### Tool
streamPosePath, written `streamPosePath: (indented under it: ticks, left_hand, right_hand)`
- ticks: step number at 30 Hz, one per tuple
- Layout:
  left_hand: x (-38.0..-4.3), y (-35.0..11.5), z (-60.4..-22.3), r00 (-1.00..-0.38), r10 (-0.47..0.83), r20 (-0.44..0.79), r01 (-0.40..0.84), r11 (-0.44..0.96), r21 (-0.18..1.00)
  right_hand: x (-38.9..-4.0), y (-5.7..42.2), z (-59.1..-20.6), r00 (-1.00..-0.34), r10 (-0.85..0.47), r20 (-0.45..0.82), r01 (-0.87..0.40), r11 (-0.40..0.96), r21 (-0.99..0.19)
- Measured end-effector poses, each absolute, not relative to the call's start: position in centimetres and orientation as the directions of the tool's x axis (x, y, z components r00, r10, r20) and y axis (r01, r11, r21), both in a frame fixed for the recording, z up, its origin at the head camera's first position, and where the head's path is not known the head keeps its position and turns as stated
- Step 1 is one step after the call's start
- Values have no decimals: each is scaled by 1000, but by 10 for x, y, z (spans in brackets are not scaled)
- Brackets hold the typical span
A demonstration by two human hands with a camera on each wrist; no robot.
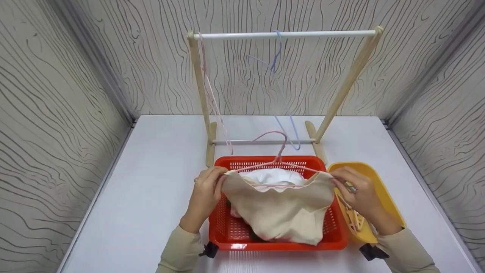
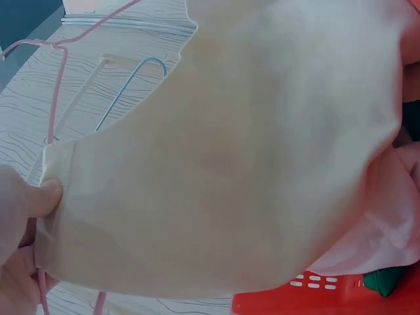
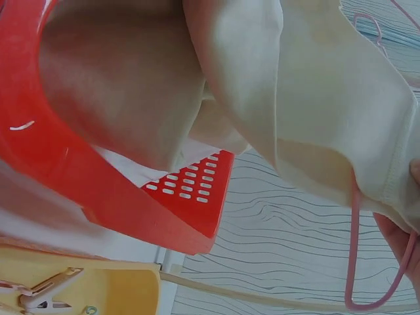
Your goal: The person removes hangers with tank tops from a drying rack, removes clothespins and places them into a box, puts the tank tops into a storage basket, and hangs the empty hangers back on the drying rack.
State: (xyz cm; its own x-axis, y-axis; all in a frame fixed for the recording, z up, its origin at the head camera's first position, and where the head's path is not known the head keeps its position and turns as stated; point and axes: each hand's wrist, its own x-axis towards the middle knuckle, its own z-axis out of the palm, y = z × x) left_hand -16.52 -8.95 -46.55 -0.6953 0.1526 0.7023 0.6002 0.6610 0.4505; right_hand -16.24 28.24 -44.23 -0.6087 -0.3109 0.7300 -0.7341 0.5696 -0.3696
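A cream garment (image 1: 282,212) with a scooped, wavy neckline hangs over the red basket, on a pink hanger (image 1: 279,161) whose hook points up and away. My left hand (image 1: 206,189) pinches the garment's left shoulder corner. The left wrist view shows that thumb (image 2: 46,197) on the cloth, with the hanger behind it. At the opposite shoulder, my right hand (image 1: 358,189) pinches the cloth. In the right wrist view the right hand (image 3: 400,246) is partly cut off, and the rounded hanger end (image 3: 357,262) sticks out past the cloth.
The red basket (image 1: 238,246) holds white and pink cloth. To its right stands a yellow tray (image 1: 382,185) with clothespins (image 1: 354,220). Behind, a wooden rack with a white bar (image 1: 235,36) carries a pink hanger (image 1: 214,98) and a blue hanger (image 1: 282,91).
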Motion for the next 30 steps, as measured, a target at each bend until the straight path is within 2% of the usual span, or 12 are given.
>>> streamPosePath:
  ticks: [5, 12, 21, 30]
  left_hand:
    - [-165, -83, -463, -713, 183, 677, 621, 614, 487]
    - [-167, -80, -463, -701, 212, 681, 657, 563, 501]
    - [-169, -84, -466, -666, 207, 717, 686, 549, 478]
    - [-170, -87, -465, -664, 195, 722, 679, 562, 472]
  right_hand:
    - [-162, 277, -443, -640, -325, 696, -720, 569, -396]
    - [-164, 272, -445, -624, -361, 693, -740, 560, -374]
    - [-162, 276, -448, -644, -323, 694, -715, 578, -394]
    - [-163, 293, -450, -658, -293, 694, -690, 603, -399]
